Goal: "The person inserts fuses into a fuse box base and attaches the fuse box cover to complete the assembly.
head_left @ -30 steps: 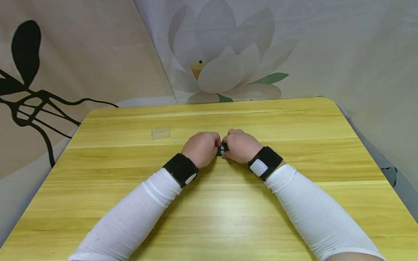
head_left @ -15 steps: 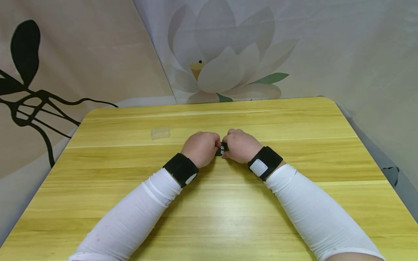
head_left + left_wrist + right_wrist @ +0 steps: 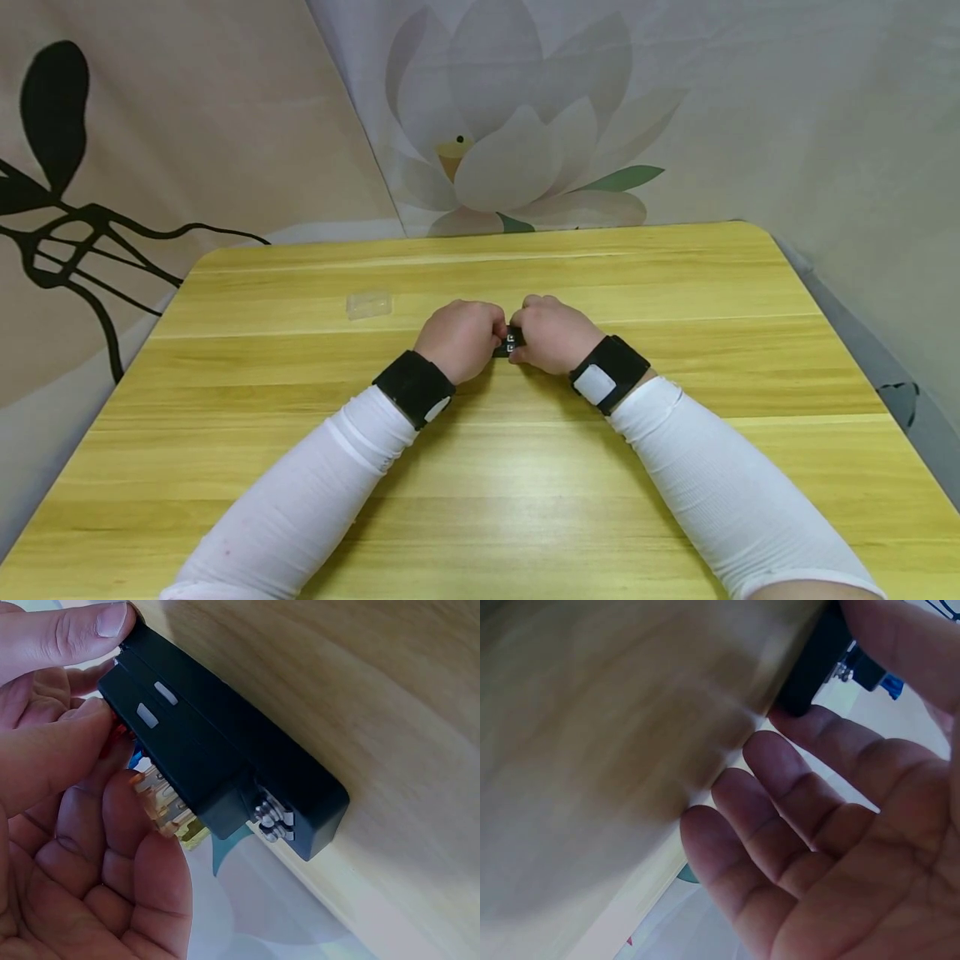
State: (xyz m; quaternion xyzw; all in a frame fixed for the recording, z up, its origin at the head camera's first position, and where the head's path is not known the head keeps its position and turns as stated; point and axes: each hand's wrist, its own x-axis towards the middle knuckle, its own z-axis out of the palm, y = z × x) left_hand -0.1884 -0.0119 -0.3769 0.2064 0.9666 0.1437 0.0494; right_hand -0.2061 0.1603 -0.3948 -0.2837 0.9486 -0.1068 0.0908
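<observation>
A black fuse block with two pale label windows and metal terminal screws stands between both hands on the wooden tabletop. Several blade fuses sit in it: an orange one, a yellow one, a blue one, and a red one partly hidden by fingers. My left hand pinches at the red fuse, fingers curled behind. With thumb and index finger, my right hand grips the block's right end; its other fingers are loosely bent. In the right wrist view a blue fuse shows past the thumb.
A clear plastic case lies on the table left of the hands, towards the back. Behind the table's far edge hangs a curtain with a printed flower.
Both hands stay in place around the fuse block. The head view has shifted very slightly; nothing is let go or newly taken hold of.
</observation>
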